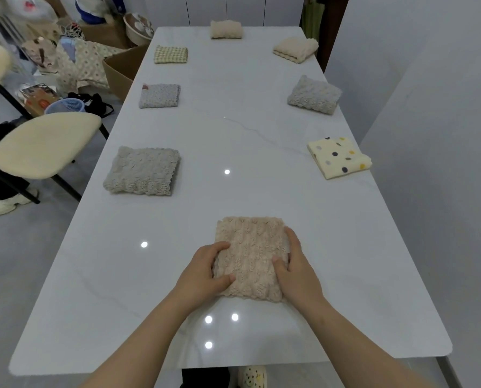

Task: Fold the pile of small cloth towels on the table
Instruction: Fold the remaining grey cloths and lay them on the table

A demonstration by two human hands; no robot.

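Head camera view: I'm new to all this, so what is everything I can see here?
table: 1, white marbled, centre
beige towel: 1, beige, near middle, under both hands
big grey towel: 1, grey, near left
small grey towel: 1, grey, mid left
fluffy grey towel: 1, grey, mid right
checked towel: 1, yellow-green, far left
spotted towel: 1, cream, near right
far beige towel: 1, beige, far end
corner beige towel: 1, beige, far right
chair: 1, cream seat, left of table
basket: 1, blue, beyond the chair
cardboard box: 1, brown, floor, far left
left hand: 1, on beige towel's left edge
right hand: 1, on its right edge
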